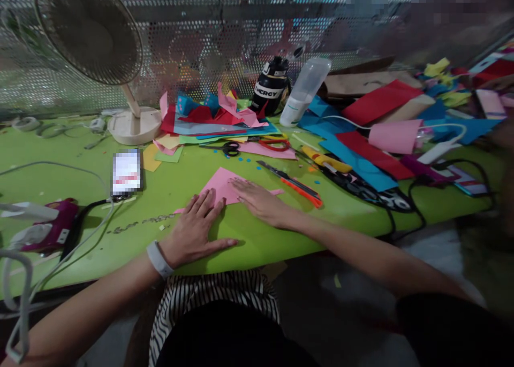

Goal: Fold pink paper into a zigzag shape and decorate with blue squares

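Observation:
A folded sheet of pink paper (220,184) lies on the green table, its pointed top facing away from me. My left hand (196,225) rests flat with fingers spread, the fingertips on the paper's left side and the thumb on the table. Lying across the right side of the paper is my right hand (261,202), its fingers stretched out and flat. Just right of that hand is an orange utility knife (295,186) with its blade end pointing away to the left. Black-handled scissors (229,148) lie beyond the paper, near red-handled scissors (275,143).
A fan (134,123) stands at the back left, with a phone (127,171) before it. Power strips (60,228) and cables lie at both sides. A black bottle (270,86) and a clear bottle (303,94) stand behind. Coloured paper (377,158) is heaped at right.

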Demonstrator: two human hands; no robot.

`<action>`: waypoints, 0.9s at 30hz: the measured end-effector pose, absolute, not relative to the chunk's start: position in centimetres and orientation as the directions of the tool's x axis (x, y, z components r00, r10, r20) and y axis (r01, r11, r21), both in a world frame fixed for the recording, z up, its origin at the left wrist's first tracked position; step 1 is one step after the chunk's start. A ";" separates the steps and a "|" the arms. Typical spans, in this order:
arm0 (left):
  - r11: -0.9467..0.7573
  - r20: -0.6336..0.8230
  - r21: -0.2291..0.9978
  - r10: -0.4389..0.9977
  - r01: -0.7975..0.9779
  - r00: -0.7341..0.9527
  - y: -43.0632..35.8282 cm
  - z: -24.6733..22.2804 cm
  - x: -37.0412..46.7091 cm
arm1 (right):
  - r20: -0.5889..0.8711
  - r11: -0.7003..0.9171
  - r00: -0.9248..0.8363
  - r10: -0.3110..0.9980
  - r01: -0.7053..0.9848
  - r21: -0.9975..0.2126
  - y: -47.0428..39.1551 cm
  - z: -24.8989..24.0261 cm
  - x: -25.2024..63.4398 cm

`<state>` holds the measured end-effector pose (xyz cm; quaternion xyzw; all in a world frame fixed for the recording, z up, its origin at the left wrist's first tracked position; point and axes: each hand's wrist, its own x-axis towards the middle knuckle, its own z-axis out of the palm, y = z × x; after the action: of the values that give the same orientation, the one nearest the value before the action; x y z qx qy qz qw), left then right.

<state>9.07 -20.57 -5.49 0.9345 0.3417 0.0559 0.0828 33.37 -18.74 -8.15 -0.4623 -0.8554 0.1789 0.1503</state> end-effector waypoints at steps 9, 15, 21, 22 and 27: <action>-0.736 0.019 0.209 0.662 0.644 0.750 -20.6 -5.3 9.2 | 0.052 0.412 -0.429 0.902 0.815 -0.408 -18.7 -8.0 31.7; -0.736 0.011 0.197 0.663 0.648 0.749 -20.6 -5.1 9.3 | 0.020 0.383 -0.399 0.917 0.864 -0.327 -18.4 -7.7 29.6; -0.746 0.053 0.189 0.657 0.638 0.752 -20.3 -5.6 9.1 | 0.030 0.390 -0.399 0.916 0.872 -0.297 -18.8 -8.0 30.5; -0.745 0.054 0.194 0.658 0.639 0.751 -20.3 -5.6 9.2 | 0.041 0.396 -0.404 0.914 0.867 -0.303 -18.9 -8.2 31.1; -0.739 0.028 0.206 0.660 0.642 0.751 -20.4 -5.3 9.1 | 0.083 0.402 -0.398 0.914 0.850 -0.340 -19.5 -8.8 34.3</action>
<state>9.09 -20.35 -5.30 0.9310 0.3496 0.0498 0.0920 34.30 -19.49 -8.77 -0.5331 -0.8271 0.1223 0.1289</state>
